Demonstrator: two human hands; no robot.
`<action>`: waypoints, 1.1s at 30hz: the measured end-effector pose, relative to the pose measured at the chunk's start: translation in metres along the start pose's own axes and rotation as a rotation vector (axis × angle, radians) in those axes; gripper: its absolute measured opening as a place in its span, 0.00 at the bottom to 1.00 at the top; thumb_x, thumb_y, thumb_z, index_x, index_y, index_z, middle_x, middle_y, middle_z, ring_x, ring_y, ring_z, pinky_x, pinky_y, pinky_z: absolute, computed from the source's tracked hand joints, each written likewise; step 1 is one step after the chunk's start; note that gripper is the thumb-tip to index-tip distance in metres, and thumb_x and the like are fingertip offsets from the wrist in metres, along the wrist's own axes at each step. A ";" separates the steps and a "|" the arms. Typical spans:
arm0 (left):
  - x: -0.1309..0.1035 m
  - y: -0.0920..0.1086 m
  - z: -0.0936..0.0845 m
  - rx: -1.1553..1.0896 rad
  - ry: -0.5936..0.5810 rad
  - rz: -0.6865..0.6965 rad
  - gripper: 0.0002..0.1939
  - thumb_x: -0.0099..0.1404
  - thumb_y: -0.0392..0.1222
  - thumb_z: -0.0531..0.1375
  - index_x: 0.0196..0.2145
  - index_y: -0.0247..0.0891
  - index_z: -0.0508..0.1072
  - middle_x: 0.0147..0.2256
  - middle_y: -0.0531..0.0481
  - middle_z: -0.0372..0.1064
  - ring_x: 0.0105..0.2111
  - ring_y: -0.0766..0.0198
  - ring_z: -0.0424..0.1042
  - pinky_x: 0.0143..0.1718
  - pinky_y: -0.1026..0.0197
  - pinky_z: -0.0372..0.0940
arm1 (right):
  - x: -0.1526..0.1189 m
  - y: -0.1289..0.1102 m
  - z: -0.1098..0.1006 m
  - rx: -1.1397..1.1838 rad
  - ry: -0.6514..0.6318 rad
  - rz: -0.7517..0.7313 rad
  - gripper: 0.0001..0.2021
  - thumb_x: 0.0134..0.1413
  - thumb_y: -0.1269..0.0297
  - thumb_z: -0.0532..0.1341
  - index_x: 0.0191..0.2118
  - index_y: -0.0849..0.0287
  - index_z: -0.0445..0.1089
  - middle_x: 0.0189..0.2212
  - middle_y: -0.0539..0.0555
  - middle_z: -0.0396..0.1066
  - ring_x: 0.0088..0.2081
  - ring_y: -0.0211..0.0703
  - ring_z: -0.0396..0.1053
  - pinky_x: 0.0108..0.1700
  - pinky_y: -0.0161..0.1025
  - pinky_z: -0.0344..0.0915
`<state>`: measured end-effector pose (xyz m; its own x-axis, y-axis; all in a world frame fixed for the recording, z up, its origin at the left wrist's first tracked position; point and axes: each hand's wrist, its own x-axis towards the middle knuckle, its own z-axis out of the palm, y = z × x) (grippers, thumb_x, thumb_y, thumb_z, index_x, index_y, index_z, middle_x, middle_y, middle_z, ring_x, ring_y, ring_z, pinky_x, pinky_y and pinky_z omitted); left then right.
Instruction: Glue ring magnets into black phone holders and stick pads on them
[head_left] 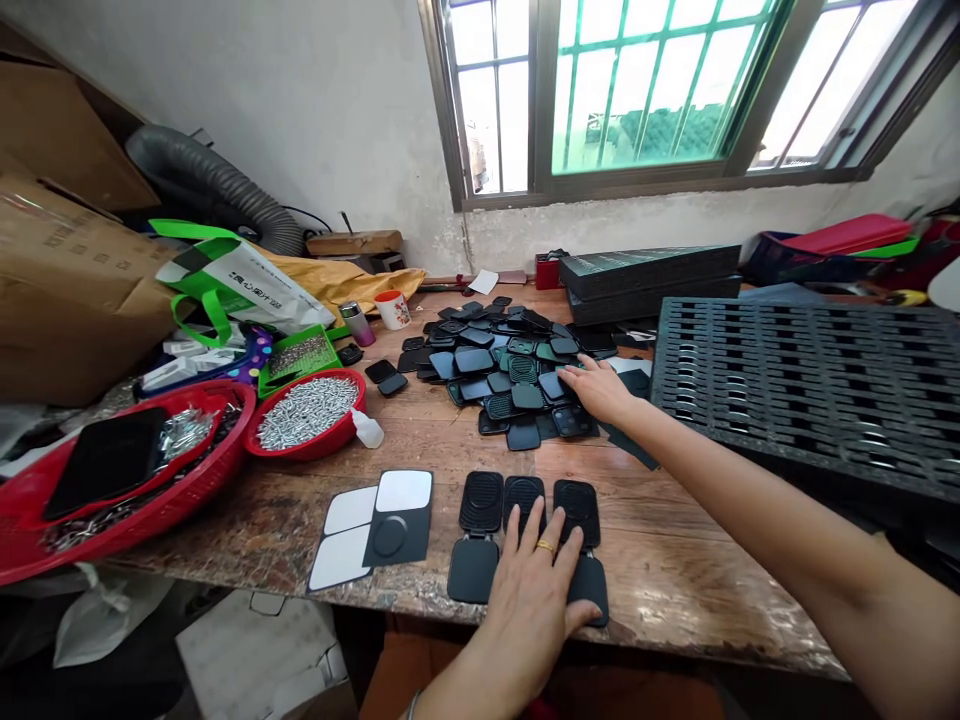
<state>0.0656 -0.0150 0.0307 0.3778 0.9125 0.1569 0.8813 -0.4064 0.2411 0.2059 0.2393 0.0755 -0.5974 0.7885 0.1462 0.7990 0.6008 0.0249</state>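
Observation:
Three pairs of hinged black square plates lie opened flat near the table's front edge, the left pair (481, 500) fully in sight. My left hand (534, 580) rests with fingers spread over the middle pair and partly over the right pair (576, 510), hiding much of them. Farther back is a heap of loose black plates (474, 360), some ridged and some smooth. My right hand (600, 388) reaches to the heap's right side, fingers stretched out and touching or just above the plates. No plate is visibly gripped. White-and-dark sticker sheets (405, 492) lie left of the hinged plates.
A red bowl of small metal pins (309, 415), a small white bottle (367, 429) and a large red basin (225, 480) stand left. A cup (393, 310) and a metallic flask (356, 324) are behind. A slotted black foam tray (810, 380) takes up the right side.

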 end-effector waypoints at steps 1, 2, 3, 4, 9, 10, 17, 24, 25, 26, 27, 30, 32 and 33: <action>-0.001 0.000 0.002 0.011 -0.001 -0.004 0.35 0.60 0.61 0.57 0.60 0.42 0.59 0.62 0.42 0.53 0.64 0.46 0.43 0.62 0.37 0.46 | 0.004 0.002 -0.001 -0.005 -0.006 -0.017 0.18 0.58 0.77 0.49 0.50 0.61 0.69 0.50 0.62 0.70 0.53 0.54 0.59 0.48 0.47 0.53; -0.002 -0.001 0.004 0.021 0.001 -0.008 0.35 0.60 0.61 0.57 0.60 0.42 0.59 0.62 0.42 0.53 0.64 0.46 0.43 0.62 0.37 0.45 | 0.005 0.003 -0.003 -0.006 -0.008 -0.028 0.16 0.58 0.75 0.50 0.45 0.61 0.71 0.45 0.61 0.73 0.50 0.53 0.61 0.47 0.46 0.53; -0.003 -0.002 0.005 0.028 0.004 -0.010 0.35 0.61 0.60 0.56 0.60 0.42 0.59 0.62 0.42 0.53 0.65 0.46 0.43 0.62 0.37 0.45 | 0.005 0.003 -0.006 -0.006 -0.002 -0.032 0.14 0.58 0.75 0.51 0.41 0.60 0.73 0.41 0.61 0.75 0.47 0.52 0.63 0.47 0.45 0.53; -0.003 -0.002 0.005 0.033 0.005 -0.012 0.34 0.61 0.60 0.56 0.60 0.42 0.59 0.62 0.42 0.53 0.65 0.46 0.42 0.62 0.36 0.44 | 0.002 0.002 -0.010 -0.003 0.013 -0.028 0.13 0.58 0.74 0.51 0.38 0.61 0.73 0.39 0.61 0.75 0.45 0.51 0.64 0.46 0.45 0.53; 0.000 -0.003 0.003 0.030 -0.003 -0.013 0.34 0.60 0.61 0.57 0.60 0.42 0.60 0.62 0.41 0.55 0.64 0.46 0.44 0.61 0.36 0.44 | -0.046 -0.005 -0.039 0.057 0.183 0.103 0.17 0.61 0.70 0.48 0.52 0.67 0.64 0.42 0.64 0.72 0.45 0.50 0.64 0.44 0.42 0.57; 0.001 -0.003 0.003 0.028 -0.002 -0.013 0.34 0.60 0.61 0.57 0.60 0.42 0.60 0.62 0.41 0.54 0.64 0.45 0.44 0.61 0.36 0.45 | -0.061 -0.006 -0.043 0.112 0.196 0.143 0.20 0.61 0.69 0.49 0.57 0.67 0.59 0.37 0.60 0.72 0.39 0.47 0.66 0.40 0.40 0.59; 0.003 -0.001 0.002 0.002 0.012 -0.015 0.34 0.59 0.60 0.59 0.59 0.42 0.61 0.61 0.42 0.56 0.64 0.46 0.46 0.62 0.37 0.45 | -0.174 -0.020 -0.003 0.943 -0.202 0.312 0.27 0.53 0.65 0.56 0.60 0.57 0.52 0.22 0.45 0.65 0.21 0.39 0.66 0.23 0.34 0.60; 0.004 -0.001 -0.002 0.028 -0.007 -0.015 0.33 0.59 0.59 0.59 0.58 0.41 0.62 0.61 0.39 0.56 0.64 0.45 0.45 0.61 0.36 0.46 | -0.168 -0.027 0.003 0.296 -0.130 0.168 0.13 0.52 0.62 0.60 0.44 0.59 0.69 0.31 0.58 0.73 0.33 0.50 0.71 0.32 0.39 0.60; 0.006 -0.001 -0.002 0.032 -0.012 -0.016 0.33 0.59 0.59 0.60 0.58 0.40 0.62 0.60 0.39 0.57 0.64 0.44 0.45 0.61 0.36 0.46 | -0.154 -0.027 -0.002 0.284 -0.107 0.184 0.10 0.55 0.63 0.58 0.43 0.58 0.69 0.33 0.58 0.73 0.34 0.50 0.71 0.32 0.39 0.59; 0.008 0.000 -0.003 0.037 -0.015 -0.017 0.33 0.58 0.59 0.60 0.57 0.40 0.63 0.60 0.39 0.57 0.64 0.43 0.45 0.61 0.36 0.46 | -0.138 -0.028 -0.007 0.305 -0.067 0.231 0.10 0.56 0.64 0.56 0.43 0.58 0.68 0.34 0.59 0.73 0.35 0.50 0.71 0.33 0.39 0.59; 0.011 0.002 -0.003 0.042 -0.016 -0.018 0.33 0.58 0.58 0.60 0.57 0.39 0.64 0.60 0.38 0.57 0.64 0.43 0.44 0.61 0.36 0.46 | -0.122 -0.030 -0.009 0.367 -0.023 0.289 0.10 0.56 0.63 0.57 0.44 0.57 0.67 0.34 0.58 0.73 0.37 0.49 0.71 0.34 0.38 0.58; 0.021 0.012 -0.001 0.038 0.006 0.013 0.32 0.61 0.58 0.58 0.58 0.40 0.62 0.62 0.39 0.54 0.64 0.45 0.43 0.61 0.37 0.46 | -0.078 -0.038 0.000 0.412 0.033 0.401 0.17 0.54 0.56 0.59 0.46 0.60 0.62 0.33 0.59 0.73 0.35 0.51 0.71 0.34 0.39 0.59; 0.026 0.020 0.003 0.020 0.015 0.054 0.32 0.63 0.59 0.55 0.60 0.41 0.60 0.62 0.41 0.52 0.65 0.48 0.42 0.62 0.39 0.45 | -0.058 -0.045 0.014 0.438 0.067 0.471 0.23 0.51 0.55 0.61 0.48 0.62 0.59 0.33 0.61 0.73 0.35 0.54 0.71 0.33 0.40 0.60; 0.027 0.023 0.005 0.010 0.013 0.068 0.32 0.63 0.59 0.54 0.60 0.41 0.60 0.62 0.41 0.53 0.65 0.48 0.43 0.62 0.39 0.44 | -0.051 -0.048 0.021 0.459 0.083 0.497 0.24 0.49 0.56 0.62 0.49 0.63 0.57 0.33 0.61 0.73 0.35 0.53 0.72 0.32 0.40 0.60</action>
<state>0.0975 0.0009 0.0359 0.4328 0.8823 0.1850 0.8567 -0.4665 0.2201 0.1965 0.1727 0.0456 -0.1450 0.9835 0.1082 0.8565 0.1795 -0.4839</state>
